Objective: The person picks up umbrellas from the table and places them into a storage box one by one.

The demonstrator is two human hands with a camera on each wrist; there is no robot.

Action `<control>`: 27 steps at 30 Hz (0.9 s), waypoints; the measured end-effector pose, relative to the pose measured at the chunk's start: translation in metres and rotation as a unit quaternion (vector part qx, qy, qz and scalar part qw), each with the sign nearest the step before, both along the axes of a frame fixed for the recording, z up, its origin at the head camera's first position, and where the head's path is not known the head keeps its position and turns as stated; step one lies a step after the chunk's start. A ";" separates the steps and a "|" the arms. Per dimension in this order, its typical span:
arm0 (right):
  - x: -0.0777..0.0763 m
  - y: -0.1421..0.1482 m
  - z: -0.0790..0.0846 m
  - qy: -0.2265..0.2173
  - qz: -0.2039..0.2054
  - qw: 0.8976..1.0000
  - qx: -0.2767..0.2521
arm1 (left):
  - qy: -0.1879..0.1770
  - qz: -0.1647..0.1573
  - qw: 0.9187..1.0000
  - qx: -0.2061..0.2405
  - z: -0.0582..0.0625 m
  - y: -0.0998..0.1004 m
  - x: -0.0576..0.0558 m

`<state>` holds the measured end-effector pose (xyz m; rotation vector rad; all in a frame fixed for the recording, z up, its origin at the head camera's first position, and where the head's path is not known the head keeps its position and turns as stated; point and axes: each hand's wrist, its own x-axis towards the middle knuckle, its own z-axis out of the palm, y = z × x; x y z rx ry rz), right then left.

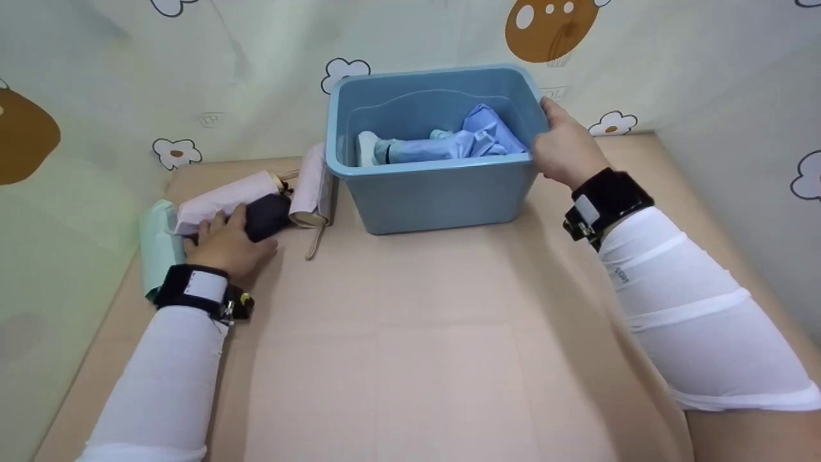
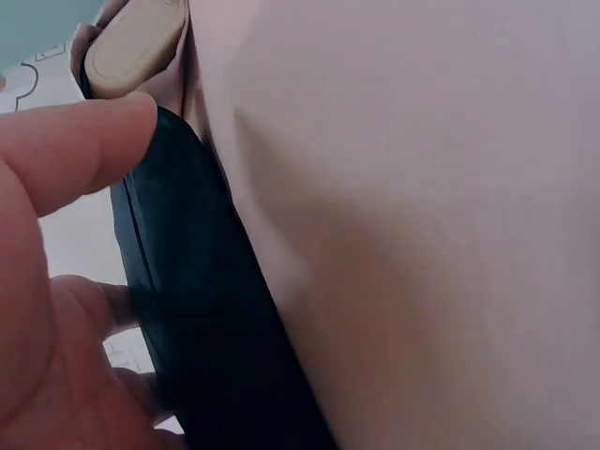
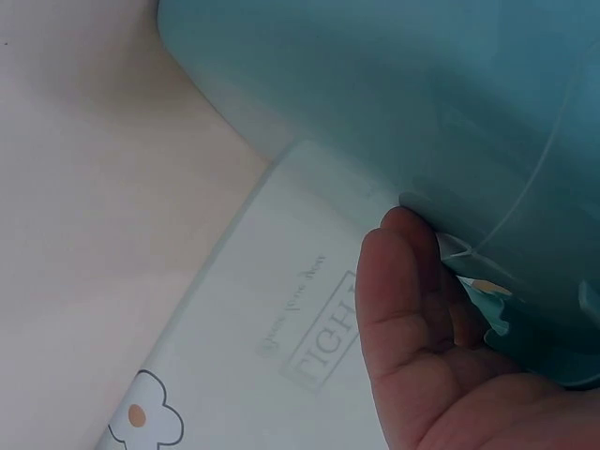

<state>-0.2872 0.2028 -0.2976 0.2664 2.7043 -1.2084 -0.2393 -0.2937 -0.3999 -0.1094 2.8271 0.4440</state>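
Holding the dark umbrella (image 1: 268, 218), my left grip (image 1: 228, 249) has its thumb on one side and its fingers on the other, so I think it won't roll away. It lies on the worktop (image 1: 397, 321), left of the blue bin (image 1: 442, 199), between two pink rolls. My right grip (image 1: 567, 151) is curled on the bin's side rim, probably to keep the bin from sliding or tipping. The bin looks like hard, shiny plastic, wider at the top than at the bottom. Inside lies a blue umbrella (image 1: 426, 149), its thin cloth all crinkly, with a pale knob at one end. The pink roll by the bin (image 1: 312, 186) has a tan end and a thin loop. Another pink roll (image 1: 224, 200) lies behind my left grip, and a smooth mint roll (image 1: 160, 240) sits just beside it, near the wall.
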 end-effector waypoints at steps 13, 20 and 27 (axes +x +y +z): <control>-0.001 -0.001 -0.001 0.006 -0.001 1.000 0.015 | 0.053 0.043 0.998 -0.014 -0.010 0.001 0.000; -0.001 0.001 -0.001 -0.004 -0.008 1.000 0.008 | 0.055 0.023 0.998 -0.008 -0.008 0.009 0.000; -0.001 0.000 0.000 0.004 -0.004 1.000 0.011 | 0.070 -0.006 0.997 0.008 -0.011 0.012 0.000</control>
